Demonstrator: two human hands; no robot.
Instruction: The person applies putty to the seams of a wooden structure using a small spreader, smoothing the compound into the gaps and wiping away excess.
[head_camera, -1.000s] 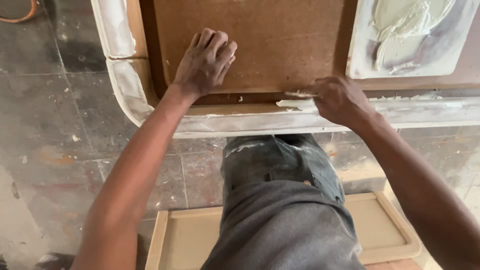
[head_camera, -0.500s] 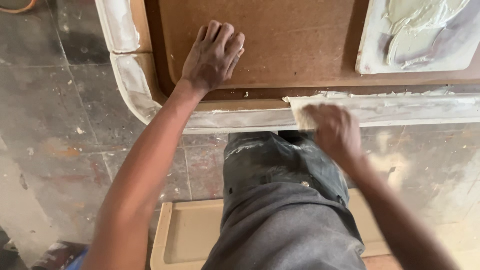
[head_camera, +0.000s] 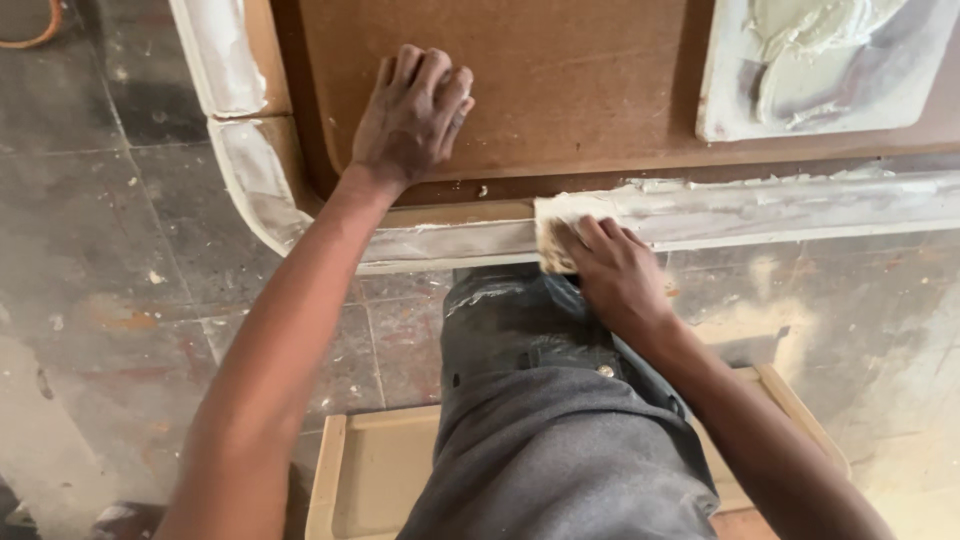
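While the left hand (head_camera: 410, 115) lies open on the board (head_camera: 570, 80), the right hand (head_camera: 610, 270) grips a half-hidden sandpaper pad (head_camera: 553, 240) — arms cropped.

Two hands (head_camera: 410, 115) (head_camera: 615, 275), one sandpaper piece (head_camera: 553, 240), one putty board (head_camera: 820, 65).

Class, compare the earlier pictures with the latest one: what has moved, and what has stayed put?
The right hand slid left along the white-coated frame edge, holding the sanding pad pressed against it. The left hand stayed flat on the brown board; the putty tray stayed put.
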